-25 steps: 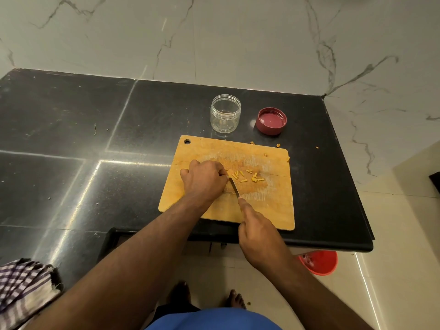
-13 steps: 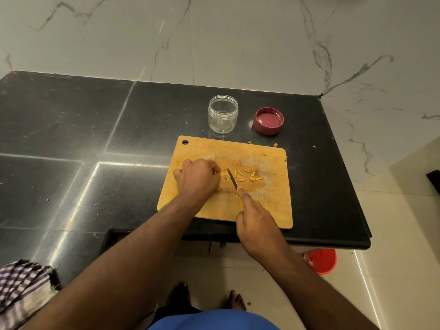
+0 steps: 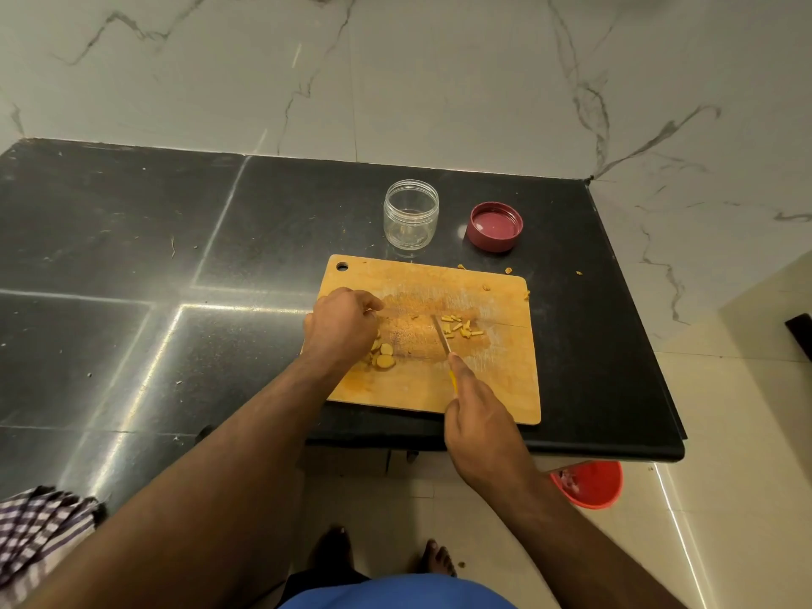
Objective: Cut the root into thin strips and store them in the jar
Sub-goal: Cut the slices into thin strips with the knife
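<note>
My right hand (image 3: 476,415) grips the knife (image 3: 444,340), its blade resting on the cutting board (image 3: 505,380) just left of the cut strips (image 3: 461,326). My left hand (image 3: 340,325), fingers curled, rests over the root slices (image 3: 383,356) at the board's left. The open jar (image 3: 411,214) stands beyond the board's far edge, its red lid (image 3: 494,226) to the right.

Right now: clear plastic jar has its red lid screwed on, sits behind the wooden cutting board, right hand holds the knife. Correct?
Not quite. The head view shows the clear plastic jar open, with the red lid lying upturned on the black counter beside it. The rest holds: wooden cutting board, right hand, knife.
</note>
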Motion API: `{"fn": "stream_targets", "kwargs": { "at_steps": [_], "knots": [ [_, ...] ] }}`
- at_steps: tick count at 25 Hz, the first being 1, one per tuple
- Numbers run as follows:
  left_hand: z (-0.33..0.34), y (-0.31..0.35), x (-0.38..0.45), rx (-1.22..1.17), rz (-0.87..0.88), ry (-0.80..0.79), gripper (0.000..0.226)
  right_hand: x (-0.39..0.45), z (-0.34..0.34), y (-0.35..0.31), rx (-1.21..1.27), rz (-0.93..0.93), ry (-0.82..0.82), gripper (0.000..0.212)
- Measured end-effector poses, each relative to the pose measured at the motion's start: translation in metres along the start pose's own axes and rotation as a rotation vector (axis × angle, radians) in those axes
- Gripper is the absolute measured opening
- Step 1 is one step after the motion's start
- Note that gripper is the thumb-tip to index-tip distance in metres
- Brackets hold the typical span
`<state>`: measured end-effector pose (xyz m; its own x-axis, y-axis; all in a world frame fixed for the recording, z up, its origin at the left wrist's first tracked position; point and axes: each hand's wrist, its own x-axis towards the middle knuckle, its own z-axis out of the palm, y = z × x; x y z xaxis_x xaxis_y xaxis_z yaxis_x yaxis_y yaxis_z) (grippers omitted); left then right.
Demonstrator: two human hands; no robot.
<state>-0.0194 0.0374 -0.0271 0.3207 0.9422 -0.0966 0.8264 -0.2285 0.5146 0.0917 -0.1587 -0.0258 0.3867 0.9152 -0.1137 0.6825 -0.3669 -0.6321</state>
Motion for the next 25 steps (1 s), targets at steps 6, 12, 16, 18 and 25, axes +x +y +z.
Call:
{"fn": "stream_targets", "kwargs": {
  "at_steps": [6,12,16,18,25],
  "knots": [
    [-0.002,-0.012,0.003,-0.097,-0.005,0.013,0.029,0.022,0.014,-0.009,-0.102,-0.036,-0.053,0.055],
    [-0.003,-0.02,0.005,-0.12,-0.014,-0.034,0.03,0.003,0.008,0.004,-0.024,0.023,0.038,0.054],
    [0.0,-0.019,0.005,-0.117,-0.017,-0.026,0.031,-0.004,0.009,0.004,-0.019,-0.01,-0.024,0.054],
    [0.0,-0.02,0.005,-0.118,-0.022,-0.028,0.034,-0.008,0.003,0.013,-0.008,0.033,0.009,0.054],
    [-0.004,-0.016,0.004,-0.109,-0.035,-0.035,0.031,-0.017,-0.001,0.013,0.032,0.019,-0.005,0.054]
  ]
}}
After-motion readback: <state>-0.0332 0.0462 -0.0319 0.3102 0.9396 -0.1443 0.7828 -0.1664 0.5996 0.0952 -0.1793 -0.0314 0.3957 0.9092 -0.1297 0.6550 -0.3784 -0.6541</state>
